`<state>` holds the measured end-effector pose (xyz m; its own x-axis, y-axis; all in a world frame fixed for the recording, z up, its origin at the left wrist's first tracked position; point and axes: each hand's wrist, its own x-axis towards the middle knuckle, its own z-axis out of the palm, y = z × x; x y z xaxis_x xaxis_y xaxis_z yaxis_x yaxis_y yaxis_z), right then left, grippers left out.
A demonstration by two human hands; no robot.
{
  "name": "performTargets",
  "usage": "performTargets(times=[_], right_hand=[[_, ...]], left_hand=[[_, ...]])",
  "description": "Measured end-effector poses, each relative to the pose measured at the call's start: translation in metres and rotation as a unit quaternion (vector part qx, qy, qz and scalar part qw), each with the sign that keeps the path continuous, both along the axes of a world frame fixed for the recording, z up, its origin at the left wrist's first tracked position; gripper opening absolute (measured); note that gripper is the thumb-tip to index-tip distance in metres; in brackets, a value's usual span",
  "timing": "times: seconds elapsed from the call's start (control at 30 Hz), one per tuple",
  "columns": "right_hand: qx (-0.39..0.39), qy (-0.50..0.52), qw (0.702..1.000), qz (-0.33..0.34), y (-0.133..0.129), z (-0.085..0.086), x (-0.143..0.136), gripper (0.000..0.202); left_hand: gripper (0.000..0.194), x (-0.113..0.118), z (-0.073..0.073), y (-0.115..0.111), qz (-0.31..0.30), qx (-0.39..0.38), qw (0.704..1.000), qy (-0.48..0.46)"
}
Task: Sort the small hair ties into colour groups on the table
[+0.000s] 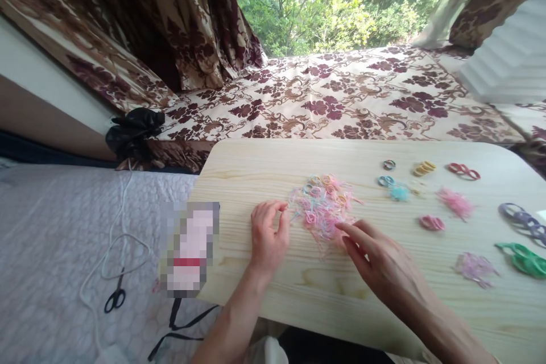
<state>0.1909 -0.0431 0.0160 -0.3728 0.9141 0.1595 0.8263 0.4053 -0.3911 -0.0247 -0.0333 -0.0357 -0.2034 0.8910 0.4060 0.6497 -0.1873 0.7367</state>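
Observation:
A loose pile of small pastel rubber bands (326,210), mostly pink with some blue and yellow hair ties mixed in, lies in the middle of the wooden table (239,168). My left hand (269,233) rests at the pile's left edge, its fingers curved and the thumb a little apart from the index finger. At the pile's lower right, my right hand (375,253) reaches in with the index finger and thumb apart, fingertips at the pink bands. Nothing shows plainly in either hand.
Sorted groups lie to the right: yellow hair ties (424,168), red hair ties (463,171), pink bands (455,203), lilac bands (475,268), purple hair ties (521,220) and green ones (526,259). A blurred-out item (190,250) sits at the left edge; scissors (115,298) lie on the bed.

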Motion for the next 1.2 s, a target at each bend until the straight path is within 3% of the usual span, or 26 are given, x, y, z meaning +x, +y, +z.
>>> performTargets(times=[0.57, 0.9, 1.2], right_hand=[[0.003, -0.055, 0.998, -0.003, 0.016, -0.008, -0.001, 0.034], [-0.044, -0.061, 0.997, -0.006, 0.02, -0.009, -0.001, 0.029], [-0.006, -0.06, 0.998, 0.006, 0.021, -0.014, -0.004, 0.026]], left_hand=[[0.014, 0.002, 0.002, 0.0, 0.004, -0.001, 1.0, -0.002], [0.013, 0.002, 0.001, 0.0, 0.001, 0.003, 1.0, -0.003], [0.013, 0.002, 0.001, 0.0, -0.001, 0.008, 1.0, -0.008]])
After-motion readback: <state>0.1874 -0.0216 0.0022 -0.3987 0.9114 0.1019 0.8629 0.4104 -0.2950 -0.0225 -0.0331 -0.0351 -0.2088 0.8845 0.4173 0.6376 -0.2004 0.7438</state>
